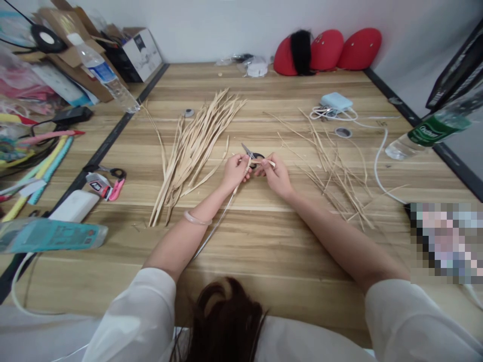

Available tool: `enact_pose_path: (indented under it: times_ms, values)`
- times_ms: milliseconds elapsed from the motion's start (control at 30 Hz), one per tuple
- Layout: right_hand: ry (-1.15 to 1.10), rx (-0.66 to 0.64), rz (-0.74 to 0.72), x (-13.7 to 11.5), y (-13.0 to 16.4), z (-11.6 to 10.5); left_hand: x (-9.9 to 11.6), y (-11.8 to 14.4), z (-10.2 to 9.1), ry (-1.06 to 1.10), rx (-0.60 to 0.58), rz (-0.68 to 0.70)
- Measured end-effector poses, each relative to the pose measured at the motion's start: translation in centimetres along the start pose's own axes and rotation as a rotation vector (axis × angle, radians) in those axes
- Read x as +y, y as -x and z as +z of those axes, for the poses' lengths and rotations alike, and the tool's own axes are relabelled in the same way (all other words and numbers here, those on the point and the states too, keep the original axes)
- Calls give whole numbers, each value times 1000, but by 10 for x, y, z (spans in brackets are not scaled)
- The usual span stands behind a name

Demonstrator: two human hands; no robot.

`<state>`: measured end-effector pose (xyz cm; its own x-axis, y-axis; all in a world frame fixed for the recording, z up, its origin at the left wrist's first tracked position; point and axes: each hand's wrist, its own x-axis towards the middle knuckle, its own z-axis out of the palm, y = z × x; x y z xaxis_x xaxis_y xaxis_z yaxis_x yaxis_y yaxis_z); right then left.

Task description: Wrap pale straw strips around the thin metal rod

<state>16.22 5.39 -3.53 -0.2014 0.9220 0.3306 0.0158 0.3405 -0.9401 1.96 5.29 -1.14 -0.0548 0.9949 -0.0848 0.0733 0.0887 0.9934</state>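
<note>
My left hand [235, 172] is closed around a thin metal wire [214, 229], which slants down toward the table's near side. Its upper part, below my fingers, has pale straw-like material around it. My right hand [277, 177] pinches a flat, pale straw strip [272, 163] close to the wire's top. Scissors [246, 149] with dark handles lie just behind my fingers, partly hidden by them. Left of my hands a bundle of wide dried straw strips [199, 146] is fanned out. Thinner, darker strips [330, 173] lie loosely scattered on the right.
A pink-and-black cutter [116, 188], a white power bank [81, 203] and a teal tube [56, 235] lie on the left. A clear bottle [103, 73] leans behind them. To the right are a blue charger [336, 102], a green-labelled bottle [426, 131] and a tape roll [343, 132]. Red domes [360, 49] stand behind.
</note>
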Motion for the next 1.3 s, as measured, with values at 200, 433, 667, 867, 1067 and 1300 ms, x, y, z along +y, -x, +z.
enact_pose_path:
  times_ms: [200, 433, 667, 867, 1067, 1300]
  values:
    - [14, 8, -8, -3, 0, 0, -2, -1, 1, 14, 17, 10]
    - [18, 5, 4, -5, 0, 1, -2, -1, -1, -61, 43, 46]
    - [1, -13, 17, -3, 1, 0, 3, 3, 0, -71, 71, 13]
    - [-10, -13, 16, -2, 0, 0, 5, 5, 0, -68, 75, -5]
    - [-12, -17, 31, -2, 1, 0, 6, 3, -1, -44, 63, -42]
    - [-13, -23, 13, -2, 1, 0, 6, 3, -2, -66, 59, -39]
